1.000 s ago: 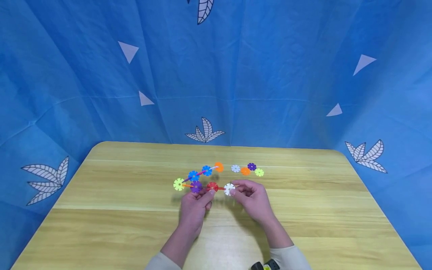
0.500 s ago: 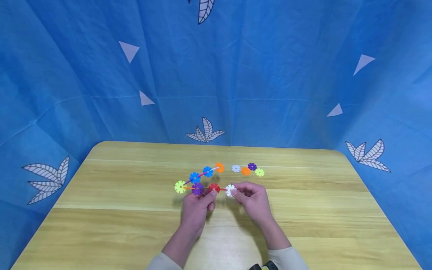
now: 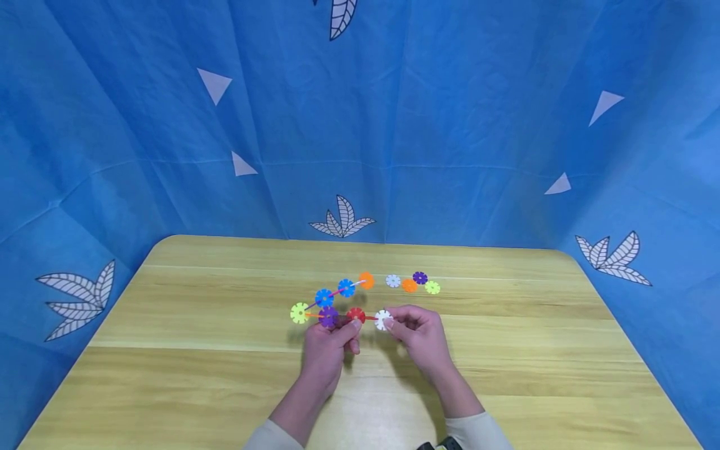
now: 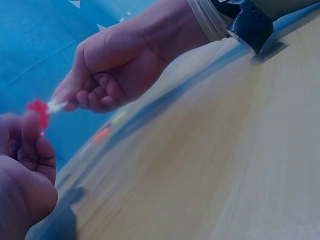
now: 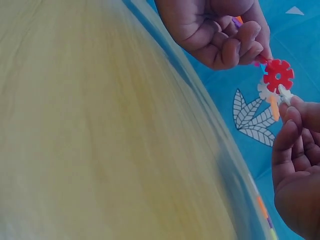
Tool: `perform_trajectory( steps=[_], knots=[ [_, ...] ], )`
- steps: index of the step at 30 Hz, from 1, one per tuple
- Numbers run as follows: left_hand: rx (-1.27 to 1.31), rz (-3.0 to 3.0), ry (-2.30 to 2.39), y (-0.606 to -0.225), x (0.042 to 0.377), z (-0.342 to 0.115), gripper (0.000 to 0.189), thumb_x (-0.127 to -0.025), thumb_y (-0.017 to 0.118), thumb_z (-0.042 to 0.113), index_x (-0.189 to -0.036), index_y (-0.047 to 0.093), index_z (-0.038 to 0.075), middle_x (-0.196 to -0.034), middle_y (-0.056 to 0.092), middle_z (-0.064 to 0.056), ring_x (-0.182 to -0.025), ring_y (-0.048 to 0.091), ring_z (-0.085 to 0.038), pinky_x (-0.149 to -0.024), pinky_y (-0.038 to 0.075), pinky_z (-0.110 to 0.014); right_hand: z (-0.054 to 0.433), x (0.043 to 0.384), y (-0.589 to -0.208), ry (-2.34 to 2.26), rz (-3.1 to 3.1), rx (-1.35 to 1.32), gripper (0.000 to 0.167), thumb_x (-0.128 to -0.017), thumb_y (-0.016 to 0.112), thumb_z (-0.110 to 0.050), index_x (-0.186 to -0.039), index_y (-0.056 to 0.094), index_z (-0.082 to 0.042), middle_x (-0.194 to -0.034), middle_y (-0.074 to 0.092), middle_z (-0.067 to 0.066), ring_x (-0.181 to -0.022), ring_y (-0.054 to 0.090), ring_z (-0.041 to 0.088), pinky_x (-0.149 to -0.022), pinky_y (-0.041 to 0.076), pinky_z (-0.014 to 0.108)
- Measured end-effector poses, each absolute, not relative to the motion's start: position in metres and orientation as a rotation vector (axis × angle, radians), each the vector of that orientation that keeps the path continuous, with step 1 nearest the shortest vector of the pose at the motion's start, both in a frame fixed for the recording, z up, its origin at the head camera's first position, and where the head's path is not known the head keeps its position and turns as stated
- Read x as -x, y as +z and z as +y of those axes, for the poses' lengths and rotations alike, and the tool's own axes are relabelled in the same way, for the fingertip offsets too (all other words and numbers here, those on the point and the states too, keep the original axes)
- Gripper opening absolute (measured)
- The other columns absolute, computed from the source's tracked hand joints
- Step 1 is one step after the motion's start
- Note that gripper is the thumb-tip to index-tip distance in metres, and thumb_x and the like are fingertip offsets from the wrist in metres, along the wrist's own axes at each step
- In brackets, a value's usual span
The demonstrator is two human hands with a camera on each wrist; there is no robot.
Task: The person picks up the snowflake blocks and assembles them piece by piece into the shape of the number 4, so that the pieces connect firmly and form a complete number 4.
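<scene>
A chain of interlocking snowflake discs hangs between both hands above the table. My left hand (image 3: 325, 353) pinches it at the red disc (image 3: 355, 314), thumb on the disc's front. My right hand (image 3: 420, 337) pinches the white disc (image 3: 382, 319) at the chain's right end. From the left hand the chain runs through a purple disc (image 3: 329, 317) to a lime disc (image 3: 300, 313), then bends back through two blue discs (image 3: 324, 297) to an orange disc (image 3: 366, 280). Other discs stand edge-on between these. In the right wrist view, the white disc (image 5: 285, 95) meets the red disc's lower edge.
Loose discs lie on the wooden table (image 3: 225, 375) beyond the right hand: a pale one (image 3: 392, 281), an orange one (image 3: 409, 285), a purple one (image 3: 420, 278) and a lime one (image 3: 432, 287). A blue curtain (image 3: 360, 125) hangs behind the table.
Both hands and the chain have shifted slightly towards the person. Each hand keeps its pinch, and the loose discs stay where they lay.
</scene>
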State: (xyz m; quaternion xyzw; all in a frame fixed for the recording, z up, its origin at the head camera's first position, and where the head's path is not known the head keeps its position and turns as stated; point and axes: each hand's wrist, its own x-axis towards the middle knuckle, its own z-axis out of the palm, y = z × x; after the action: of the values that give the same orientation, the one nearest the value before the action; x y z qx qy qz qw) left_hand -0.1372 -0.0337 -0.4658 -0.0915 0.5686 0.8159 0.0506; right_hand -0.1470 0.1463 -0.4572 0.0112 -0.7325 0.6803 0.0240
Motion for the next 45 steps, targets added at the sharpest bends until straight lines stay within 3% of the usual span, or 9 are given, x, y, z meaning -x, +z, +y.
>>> perform_trajectory(
  steps=[5,21,32,39,45],
  knots=[
    [0.263,1.711,2.492,-0.466,0.137,-0.034,0.012,-0.085,0.077,0.006,-0.088,0.068,-0.002,-0.068,0.062,-0.009,-0.054,0.057,-0.015,-0.055,0.048,-0.025,0.148,0.146,-0.455,2.144,-2.257,-0.044,0.014,-0.085,0.073,0.006,-0.098,0.074,0.003,-0.081,0.067,0.015,-0.062,0.056,0.016,-0.055,0.048,0.023],
    [0.309,1.767,2.452,-0.464,0.135,-0.034,0.014,-0.086,0.077,0.008,-0.086,0.068,-0.002,-0.071,0.063,-0.011,-0.056,0.061,-0.019,-0.066,0.054,-0.031,0.145,0.144,-0.454,2.095,-2.265,-0.051,0.012,-0.085,0.072,0.007,-0.095,0.074,0.002,-0.076,0.065,0.015,-0.06,0.055,0.016,-0.055,0.048,0.024],
    [0.315,1.759,2.483,-0.458,0.132,-0.035,0.014,-0.086,0.077,0.007,-0.088,0.067,-0.002,-0.077,0.064,-0.019,-0.055,0.061,-0.018,-0.063,0.055,-0.031,0.14,0.143,-0.456,2.179,-2.203,-0.005,0.011,-0.086,0.071,0.008,-0.096,0.073,0.005,-0.078,0.067,0.015,-0.061,0.056,0.016,-0.055,0.049,0.024],
    [0.245,1.761,2.528,-0.458,0.134,-0.036,0.018,-0.091,0.074,0.01,-0.091,0.064,-0.006,-0.078,0.063,-0.015,-0.058,0.061,-0.017,-0.065,0.056,-0.028,0.14,0.144,-0.453,2.144,-2.22,-0.051,0.013,-0.086,0.071,0.007,-0.098,0.073,0.003,-0.079,0.066,0.016,-0.063,0.057,0.017,-0.058,0.051,0.026],
    [0.287,1.772,2.526,-0.457,0.134,-0.034,0.026,-0.093,0.071,0.012,-0.097,0.063,-0.012,-0.086,0.064,-0.024,-0.059,0.061,-0.016,-0.067,0.057,-0.027,0.136,0.143,-0.45,2.132,-2.21,-0.052,0.012,-0.086,0.072,0.007,-0.097,0.073,0.002,-0.078,0.067,0.016,-0.062,0.058,0.021,-0.057,0.052,0.027]
  ],
)
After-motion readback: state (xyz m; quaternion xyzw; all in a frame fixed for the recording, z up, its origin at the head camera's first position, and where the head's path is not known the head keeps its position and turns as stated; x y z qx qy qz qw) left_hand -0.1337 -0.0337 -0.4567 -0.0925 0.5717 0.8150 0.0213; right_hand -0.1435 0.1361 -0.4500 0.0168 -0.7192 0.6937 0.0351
